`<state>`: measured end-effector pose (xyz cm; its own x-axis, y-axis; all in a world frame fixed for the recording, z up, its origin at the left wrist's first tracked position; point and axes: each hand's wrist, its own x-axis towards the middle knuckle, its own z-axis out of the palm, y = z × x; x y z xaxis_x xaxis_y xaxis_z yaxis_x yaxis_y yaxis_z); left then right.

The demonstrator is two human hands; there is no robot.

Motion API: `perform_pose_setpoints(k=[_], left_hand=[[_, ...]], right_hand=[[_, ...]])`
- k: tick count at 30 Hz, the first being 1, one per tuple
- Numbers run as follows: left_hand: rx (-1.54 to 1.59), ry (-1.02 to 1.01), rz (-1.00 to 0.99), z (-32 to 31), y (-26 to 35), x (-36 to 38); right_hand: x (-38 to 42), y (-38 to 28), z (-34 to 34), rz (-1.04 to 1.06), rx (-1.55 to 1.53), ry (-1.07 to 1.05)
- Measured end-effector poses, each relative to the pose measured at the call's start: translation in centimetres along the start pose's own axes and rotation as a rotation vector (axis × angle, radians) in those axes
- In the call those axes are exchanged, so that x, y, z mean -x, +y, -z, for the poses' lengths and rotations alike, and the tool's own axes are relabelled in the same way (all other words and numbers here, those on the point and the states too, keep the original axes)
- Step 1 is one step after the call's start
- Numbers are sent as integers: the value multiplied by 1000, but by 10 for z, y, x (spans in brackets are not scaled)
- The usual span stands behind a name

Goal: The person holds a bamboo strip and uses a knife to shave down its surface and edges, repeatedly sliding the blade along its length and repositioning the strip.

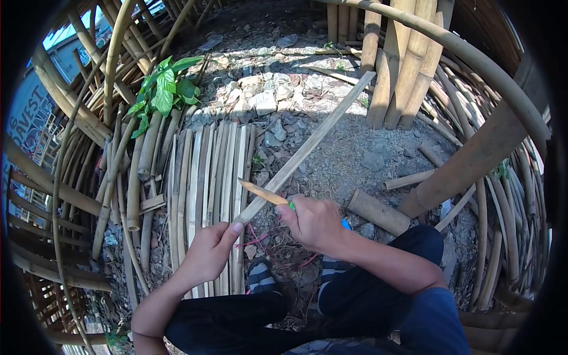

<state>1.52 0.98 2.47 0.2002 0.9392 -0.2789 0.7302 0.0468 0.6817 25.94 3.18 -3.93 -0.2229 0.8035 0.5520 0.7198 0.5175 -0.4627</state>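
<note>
My left hand (208,249) is closed round the lower end of a long bamboo strip (319,133), its thumb on top. The strip slants up and away to the right. In my right hand (315,223) is a knife (263,193) with a brownish blade and a bit of green at its handle, most of which the fingers hide. The blade points left and lies over the strip, just beyond my left hand; whether they touch is unclear. Beside and under my left hand, a row of split bamboo strips (204,171) lies on the ground.
A short bamboo piece (378,212) lies right of my right hand, near a thick slanting pole (467,160). Upright poles (408,65) stand ahead. A leafy plant (164,89) grows at the left among bamboo poles. Stony ground (266,97) stretches ahead; pink string (254,239) lies near my feet.
</note>
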Motion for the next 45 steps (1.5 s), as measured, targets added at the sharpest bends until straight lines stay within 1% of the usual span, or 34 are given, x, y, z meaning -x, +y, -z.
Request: perform_pose_setpoints(k=[1, 6, 8, 11, 15, 17, 19, 20, 22, 23, 26, 27, 29, 31, 33, 34, 35, 36, 39, 40, 41, 42, 43, 45], left_hand=[[-1, -3, 8, -1, 2, 2], [-60, 10, -40, 1, 13, 5], [-51, 11, -46, 2, 16, 4], [-46, 13, -51, 1, 15, 4], [-81, 5, -59, 1, 9, 2], [-39, 10, -27, 4, 4, 1], [7, 13, 3, 7, -3, 2], [29, -19, 35, 5, -8, 3], [49, -66, 72, 5, -10, 1], [56, -72, 66, 4, -8, -2], [194, -169, 105, 5, -1, -3], [193, -166, 108, 5, 1, -3], [245, -207, 144, 4, 5, -2], [223, -195, 125, 6, 5, 0], [202, -187, 100, 5, 4, 0], [183, -172, 70, 4, 3, -2], [168, -160, 46, 3, 1, -1], [196, -154, 82, 7, 5, 1], [196, -148, 101, 8, -12, -1], [217, -150, 132, 10, -8, -3], [259, -172, 139, 8, -10, -5], [257, -169, 125, 6, -10, -5], [252, -162, 111, 6, -8, -4], [255, -160, 112, 4, -5, -3]], right_hand=[[3, -8, 0, 80, -29, -4], [5, 1, -3, 121, 40, -35], [3, 7, -5, 211, 122, 35], [0, 10, -6, 262, 193, 83], [1, 15, -5, 256, 224, 69], [-1, 22, -4, 139, 288, 110], [-21, 63, 17, -149, 459, 141], [-21, 69, 21, -148, 468, 139], [-25, 74, 31, -238, 446, 162], [-20, 66, 29, -180, 343, 140], [-2, 10, 12, -44, 88, 20], [1, 0, 8, -43, 84, 21], [6, -11, 2, 77, 74, 20], [2, -2, 3, 119, 106, 28], [-3, 7, 8, 225, 159, 72], [-6, 13, 8, 225, 160, 79], [-7, 18, 8, 154, 207, 114], [-8, 25, 8, 80, 255, 152], [-21, 67, 32, 29, 320, 143], [-22, 65, 32, 36, 336, 143], [-16, 53, 24, -15, 279, 124], [-11, 40, 16, -68, 215, 112], [-9, 28, 11, -71, 215, 113], [-5, 13, 7, 47, 109, 93]])
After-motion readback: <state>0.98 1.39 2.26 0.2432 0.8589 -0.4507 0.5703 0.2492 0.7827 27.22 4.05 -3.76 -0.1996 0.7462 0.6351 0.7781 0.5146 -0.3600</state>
